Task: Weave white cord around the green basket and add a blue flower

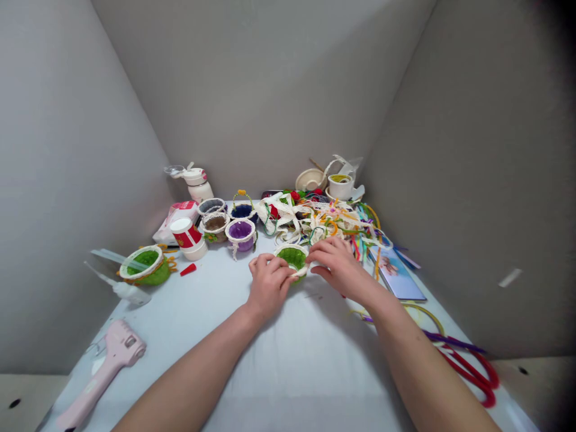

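Observation:
A small green woven basket (291,254) with a cream lace rim stands on the white table (288,354) between my hands. My left hand (268,283) pinches the lace strip (300,273) at the basket's front rim. My right hand (338,264) presses the same strip against the basket's right side, fingers curled round it. Both hands touch the basket.
Behind lies a tangle of lace and coloured pipe cleaners (328,223). Several small lace-rimmed baskets (240,233) stand at back left, another green one (146,265) further left. A pink glue gun (108,366) is front left, red loops (472,372) front right, a phone (396,273) right.

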Tool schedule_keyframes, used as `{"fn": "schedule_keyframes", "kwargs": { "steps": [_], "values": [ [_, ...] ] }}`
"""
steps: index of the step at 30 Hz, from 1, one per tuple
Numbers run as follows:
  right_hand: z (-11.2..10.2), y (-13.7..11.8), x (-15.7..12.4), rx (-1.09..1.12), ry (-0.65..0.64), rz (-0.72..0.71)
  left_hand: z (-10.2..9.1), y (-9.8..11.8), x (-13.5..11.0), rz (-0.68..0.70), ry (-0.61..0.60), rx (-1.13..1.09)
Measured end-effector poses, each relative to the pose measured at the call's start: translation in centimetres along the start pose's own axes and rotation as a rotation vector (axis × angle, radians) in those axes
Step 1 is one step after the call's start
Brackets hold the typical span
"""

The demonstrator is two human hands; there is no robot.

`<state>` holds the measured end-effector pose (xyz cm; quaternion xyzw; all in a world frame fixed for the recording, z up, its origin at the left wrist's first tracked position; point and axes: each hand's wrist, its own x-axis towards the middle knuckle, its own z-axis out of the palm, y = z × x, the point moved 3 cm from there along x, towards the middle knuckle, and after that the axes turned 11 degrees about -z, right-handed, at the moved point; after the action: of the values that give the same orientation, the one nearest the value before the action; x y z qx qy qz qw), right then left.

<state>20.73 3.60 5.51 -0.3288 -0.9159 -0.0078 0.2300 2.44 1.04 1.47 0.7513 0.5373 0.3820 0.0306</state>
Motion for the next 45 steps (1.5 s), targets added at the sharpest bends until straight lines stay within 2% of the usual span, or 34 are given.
{"fn": "schedule_keyframes", "kwargs": {
  "steps": [14, 23, 29, 35, 40, 45],
  "values": [
    [1.3, 0.1, 0.1, 0.026, 0.011, -0.044, 0.6, 1.3, 0.5, -0.005, -0.004, 0.031],
    [2.3, -0.2, 0.4, 0.020, 0.037, -0.072, 0.8, 1.1, 0.5, -0.006, -0.029, 0.032],
    [0.8, -0.1, 0.2, 0.041, 0.007, -0.011, -0.1, 0.1, 0.5, -0.016, -0.043, 0.055],
    [-0.7, -0.2, -0.1, 0.015, 0.018, -0.026, -1.1, -0.4, 0.2, 0.089, -0.018, 0.026],
    [0.3, -1.3, 0.3, 0.022, 0.002, -0.084, -0.5, 0.0, 0.3, 0.119, -0.043, 0.035],
    [1.4, -1.3, 0.4, 0.002, 0.028, -0.109, -0.2, -0.2, 0.5, 0.097, -0.033, 0.057]
  ]
}}
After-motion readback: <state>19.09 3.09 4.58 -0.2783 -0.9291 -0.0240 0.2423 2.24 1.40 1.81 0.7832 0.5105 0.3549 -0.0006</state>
